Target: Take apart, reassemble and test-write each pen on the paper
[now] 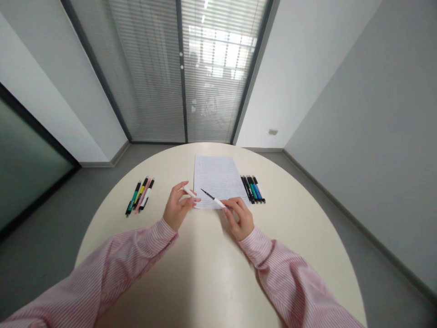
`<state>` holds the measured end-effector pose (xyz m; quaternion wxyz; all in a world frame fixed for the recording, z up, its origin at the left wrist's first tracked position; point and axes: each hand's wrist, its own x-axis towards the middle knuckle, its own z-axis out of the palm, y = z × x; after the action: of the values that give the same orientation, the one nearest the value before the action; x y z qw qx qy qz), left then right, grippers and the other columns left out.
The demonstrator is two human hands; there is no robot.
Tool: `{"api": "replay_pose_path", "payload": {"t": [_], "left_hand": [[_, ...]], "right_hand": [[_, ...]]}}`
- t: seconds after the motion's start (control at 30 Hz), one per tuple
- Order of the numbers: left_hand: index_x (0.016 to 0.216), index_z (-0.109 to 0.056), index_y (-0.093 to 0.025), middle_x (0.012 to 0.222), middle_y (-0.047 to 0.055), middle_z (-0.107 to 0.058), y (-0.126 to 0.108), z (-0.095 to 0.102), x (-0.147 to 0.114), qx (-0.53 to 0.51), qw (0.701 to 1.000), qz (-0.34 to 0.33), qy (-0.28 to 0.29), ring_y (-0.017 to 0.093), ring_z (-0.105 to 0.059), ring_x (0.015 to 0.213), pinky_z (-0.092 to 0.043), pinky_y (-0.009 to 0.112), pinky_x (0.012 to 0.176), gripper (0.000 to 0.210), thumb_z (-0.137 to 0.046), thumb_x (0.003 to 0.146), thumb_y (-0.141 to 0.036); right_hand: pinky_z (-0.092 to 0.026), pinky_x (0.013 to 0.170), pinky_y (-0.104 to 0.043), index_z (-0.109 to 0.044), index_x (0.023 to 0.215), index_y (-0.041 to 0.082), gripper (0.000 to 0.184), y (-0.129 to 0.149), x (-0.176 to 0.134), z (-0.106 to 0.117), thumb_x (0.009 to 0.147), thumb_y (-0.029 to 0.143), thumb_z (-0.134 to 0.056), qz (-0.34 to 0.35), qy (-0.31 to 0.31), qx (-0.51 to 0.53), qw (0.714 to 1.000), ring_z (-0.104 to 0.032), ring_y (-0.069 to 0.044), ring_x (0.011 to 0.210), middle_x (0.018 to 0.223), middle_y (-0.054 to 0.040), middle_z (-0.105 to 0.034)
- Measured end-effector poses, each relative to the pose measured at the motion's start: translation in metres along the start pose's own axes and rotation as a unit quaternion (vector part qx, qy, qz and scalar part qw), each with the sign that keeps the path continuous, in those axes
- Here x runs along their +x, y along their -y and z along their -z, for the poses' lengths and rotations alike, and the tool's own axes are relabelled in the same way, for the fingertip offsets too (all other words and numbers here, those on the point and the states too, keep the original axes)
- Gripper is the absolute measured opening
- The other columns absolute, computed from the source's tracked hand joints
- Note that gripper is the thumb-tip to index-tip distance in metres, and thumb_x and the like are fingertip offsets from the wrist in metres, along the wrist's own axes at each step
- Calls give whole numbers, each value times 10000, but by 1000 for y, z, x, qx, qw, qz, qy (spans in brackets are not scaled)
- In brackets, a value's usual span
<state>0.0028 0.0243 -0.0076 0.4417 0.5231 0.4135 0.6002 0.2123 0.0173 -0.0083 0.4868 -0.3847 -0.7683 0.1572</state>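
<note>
We pinch a white tube in our left hand by the left edge of the lined paper; our right hand, apart, grips a black-tipped pen above that paper.

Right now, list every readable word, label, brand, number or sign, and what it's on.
Readable text: none.
Lined sheet: fine marks along its rows, too small to read.
Pens at left and pens at right: any print too small to read.
White pen in the right hand, white piece in the left hand: no legible lettering.
</note>
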Motion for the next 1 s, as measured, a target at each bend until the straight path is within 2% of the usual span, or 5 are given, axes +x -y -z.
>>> {"api": "replay_pose_path", "payload": {"t": [0.13,0.3,0.63,0.77,1.0], "left_hand": [[1172,-386,-225,894,33,-631,-6,1,6,-119,989,60,-59,171,-673,788,-534,260,703,569,-700,702,-297],[1000,-489,-175,858,58,-672,-6,1,6,-130,986,72,-82,163,-666,814,-526,242,720,425,-731,667,-285],[1028,-477,-179,854,65,-687,0,4,6,-105,991,49,-72,182,-669,797,-532,308,738,498,-758,629,-273],[1008,-470,-169,867,74,-689,-2,3,4,-68,996,33,-43,180,-665,801,-531,315,752,487,-760,625,-253],[1045,-497,-139,938,128,-685,-10,1,0,-3,1000,-6,-11,204,-653,859,-538,319,739,417,-685,714,-310]], "right_hand": [[-464,741,-336,-622,1024,204,230,-4,-1,-1,843,184,-481,0,0,-29,1000,-533,-187,830,871,-68,-545],[-464,722,-338,-639,994,195,220,-8,-4,-3,833,184,-489,-1,-8,-49,999,-531,-191,813,854,-71,-545],[-462,716,-344,-644,991,189,224,-9,-3,-3,827,182,-492,0,-12,-69,998,-524,-191,799,845,-73,-543],[-460,707,-348,-649,984,200,226,-7,-2,-3,823,177,-491,11,-13,-78,997,-517,-191,795,839,-69,-542],[-453,726,-376,-648,997,216,242,-10,-3,-2,808,156,-509,21,-40,-95,994,-510,-204,823,865,-72,-538]]}}
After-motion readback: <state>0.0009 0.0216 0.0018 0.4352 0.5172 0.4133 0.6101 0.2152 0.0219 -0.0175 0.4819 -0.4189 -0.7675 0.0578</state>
